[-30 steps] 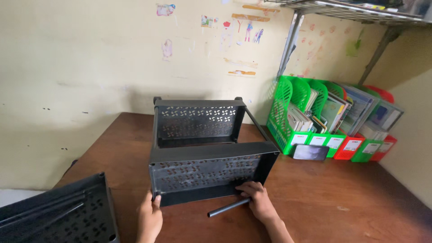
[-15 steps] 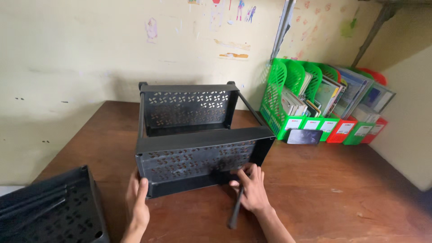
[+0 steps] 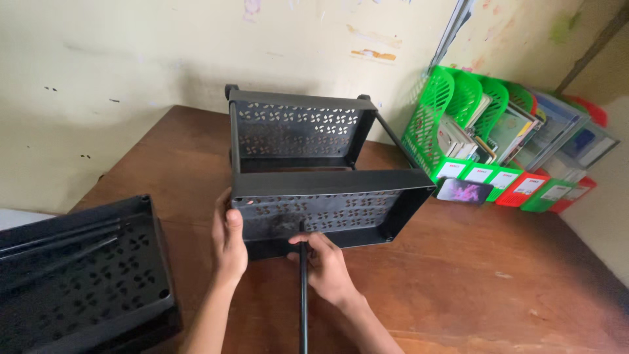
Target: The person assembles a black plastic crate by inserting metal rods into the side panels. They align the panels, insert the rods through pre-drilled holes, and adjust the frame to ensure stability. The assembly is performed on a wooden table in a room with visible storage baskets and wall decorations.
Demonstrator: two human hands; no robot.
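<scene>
Rod (image 3: 303, 288) work has moved on in the last second: the thin black rod that lay flat on the wooden table (image 3: 472, 275) by the near edge is now up in the right hand (image 3: 325, 265), which is closed around its upper part, the tip pushed against the near wall of the black perforated tray (image 3: 327, 210), close to that wall's lower edge. From where I stand it looks as though the rod has gone from loose part to something being fitted to the tray, though I cannot see whether its tip is seated in a socket. The left hand (image 3: 228, 239) has slid up and grips the tray's near left corner, thumb on the front face, steadying it. That tray sits in the middle of the table, joined by rods to a second perforated tray (image 3: 298, 131) behind it, towards the far edge. A third black tray (image 3: 78, 275) rests at the near left corner with spare rods lying inside. Three trays, then. Along the right edge stand green and red file holders (image 3: 498, 131), and a phone (image 3: 464, 191) lies before them.
</scene>
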